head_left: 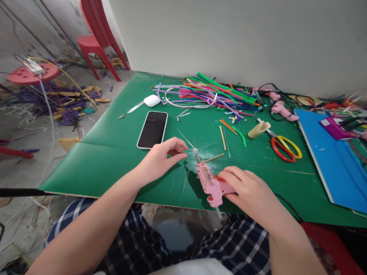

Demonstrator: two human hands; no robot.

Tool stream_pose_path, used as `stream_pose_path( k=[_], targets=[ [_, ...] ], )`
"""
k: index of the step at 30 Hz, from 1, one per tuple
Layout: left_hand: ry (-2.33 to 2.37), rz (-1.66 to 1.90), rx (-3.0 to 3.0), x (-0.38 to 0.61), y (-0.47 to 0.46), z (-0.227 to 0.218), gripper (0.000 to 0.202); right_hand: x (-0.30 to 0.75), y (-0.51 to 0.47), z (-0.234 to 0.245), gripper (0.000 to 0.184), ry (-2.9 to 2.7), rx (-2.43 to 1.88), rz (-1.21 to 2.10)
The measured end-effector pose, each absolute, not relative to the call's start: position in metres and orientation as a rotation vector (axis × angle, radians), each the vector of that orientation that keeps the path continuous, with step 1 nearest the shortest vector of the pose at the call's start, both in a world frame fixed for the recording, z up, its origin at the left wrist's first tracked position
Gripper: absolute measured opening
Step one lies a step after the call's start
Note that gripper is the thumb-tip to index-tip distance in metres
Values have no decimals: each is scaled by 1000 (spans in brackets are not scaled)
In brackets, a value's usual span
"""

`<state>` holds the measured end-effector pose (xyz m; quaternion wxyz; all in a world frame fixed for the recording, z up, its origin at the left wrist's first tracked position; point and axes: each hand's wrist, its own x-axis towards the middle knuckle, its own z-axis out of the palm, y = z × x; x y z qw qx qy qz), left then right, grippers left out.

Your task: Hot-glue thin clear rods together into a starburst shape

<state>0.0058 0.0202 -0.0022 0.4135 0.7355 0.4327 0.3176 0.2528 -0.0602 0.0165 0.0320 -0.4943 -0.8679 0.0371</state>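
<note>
My right hand (246, 189) is wrapped round a pink glue gun (210, 183), its nozzle touching the hub of a star of thin clear sticks (195, 150) lying on the green mat (114, 160). My left hand (163, 156) pinches one of those thin sticks just left of the hub, fingers pressed together. A black phone (152, 129) lies face up just beyond my left hand.
A pile of coloured straws (212, 93) lies at the back with a white earbud case (151, 100). Red and yellow scissors (283, 147), another pink glue gun (282, 110) and a blue board (335, 160) are to the right. Red chair (97, 38) far left.
</note>
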Motion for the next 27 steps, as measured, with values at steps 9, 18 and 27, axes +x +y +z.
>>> stream_pose_path(
  k=[9, 18, 27],
  targets=[
    [1077, 788, 1836, 6, 20, -1, 12, 251, -59, 14, 37, -2655, -1553, 65],
    [1074, 790, 1824, 6, 20, -2, 14, 252, -59, 15, 41, -2657, -1596, 117],
    [1075, 785, 1845, 6, 20, -1, 12, 252, -59, 13, 42, -2663, -1593, 140]
  ],
)
